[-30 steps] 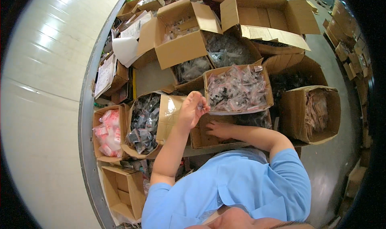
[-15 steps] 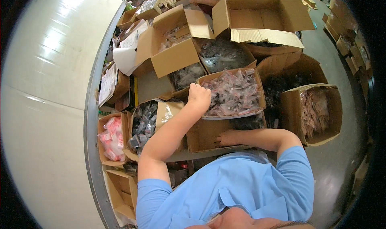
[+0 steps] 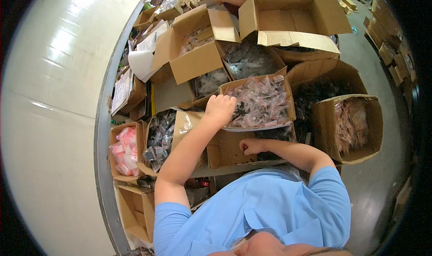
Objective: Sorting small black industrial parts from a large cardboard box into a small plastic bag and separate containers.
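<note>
A cardboard box (image 3: pixel 256 126) full of small clear plastic bags (image 3: pixel 261 101) with reddish edges sits tilted in front of me. My left hand (image 3: pixel 221 107) is closed over its left wall near the corner, fingertips partly hidden. Below it, a lower cardboard carton (image 3: pixel 227 150) shows a mostly bare brown bottom with small dark bits. Inside or just above this carton is my right hand (image 3: pixel 253 146), its fingers curled together; what they hold, if anything, is too small to make out. Dark bagged items (image 3: pixel 276 134) lie in the carton's right part, partly covered by the upper box.
A box of brownish bags (image 3: pixel 351 125) stands at right. On the left are cartons of dark bagged parts (image 3: pixel 159 137) and pink-and-white bags (image 3: pixel 126 152). Open cartons (image 3: pixel 193 60) and papers (image 3: pixel 143 62) lie beyond. Another person's arm (image 3: pixel 229 0) shows at the far side.
My right hand has lifted slightly and drawn its fingers together, from reaching low in the carton. My left hand remains at the upper box's left wall.
</note>
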Motion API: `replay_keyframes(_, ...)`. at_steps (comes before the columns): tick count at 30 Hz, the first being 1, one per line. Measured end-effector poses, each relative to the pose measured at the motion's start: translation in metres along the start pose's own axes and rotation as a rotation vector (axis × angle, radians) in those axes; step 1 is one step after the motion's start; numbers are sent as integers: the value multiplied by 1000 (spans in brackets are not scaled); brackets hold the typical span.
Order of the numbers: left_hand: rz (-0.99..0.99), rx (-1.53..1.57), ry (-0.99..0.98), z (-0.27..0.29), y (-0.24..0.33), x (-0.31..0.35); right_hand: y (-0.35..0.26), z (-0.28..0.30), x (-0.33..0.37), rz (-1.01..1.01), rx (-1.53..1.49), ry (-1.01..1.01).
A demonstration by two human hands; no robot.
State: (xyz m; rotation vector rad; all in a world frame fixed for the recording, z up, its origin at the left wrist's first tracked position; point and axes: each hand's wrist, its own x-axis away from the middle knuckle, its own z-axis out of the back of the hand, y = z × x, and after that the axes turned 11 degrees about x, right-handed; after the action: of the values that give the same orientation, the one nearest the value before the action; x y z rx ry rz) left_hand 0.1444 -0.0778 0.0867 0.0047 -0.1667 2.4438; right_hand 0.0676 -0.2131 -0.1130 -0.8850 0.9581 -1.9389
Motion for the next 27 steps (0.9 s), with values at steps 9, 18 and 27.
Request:
replay_keyframes(9,229,1036,135,17,15,56,-18,25,32,-131,-1606,-191)
replay_keyframes(18,452,1465,106,-38,37,129,-50,33,55,-53,-1639,-152)
replay_keyframes(27,632,1567,189,-84,52,157,-62,30,56,-88,-1395,39)
